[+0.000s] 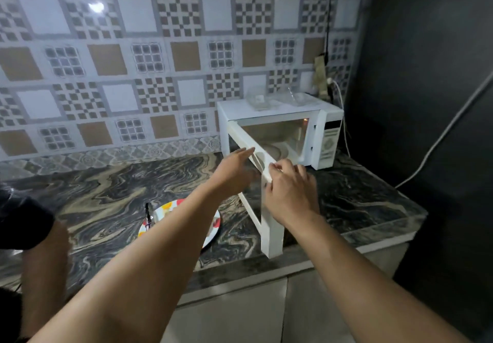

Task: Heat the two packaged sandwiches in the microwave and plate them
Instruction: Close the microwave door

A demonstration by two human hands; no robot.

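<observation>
A white microwave (328,139) stands on the marbled counter at the back right, its door (272,236) swung wide open toward me and its cavity lit. My right hand (289,193) grips the top edge of the door with curled fingers. My left hand (234,169) reaches along the outer face of the door with fingers straight, touching it. Inside I see a pale turntable (277,150); I cannot tell whether a sandwich lies on it. A colourful patterned plate (213,233) sits on the counter under my left forearm, mostly hidden.
Clear plastic containers (257,99) rest on top of the microwave. A power strip (321,75) and cables hang on the wall behind it. Another person's arm in a dark sleeve (24,220) is at the far left. A dark utensil (147,216) lies on the plate.
</observation>
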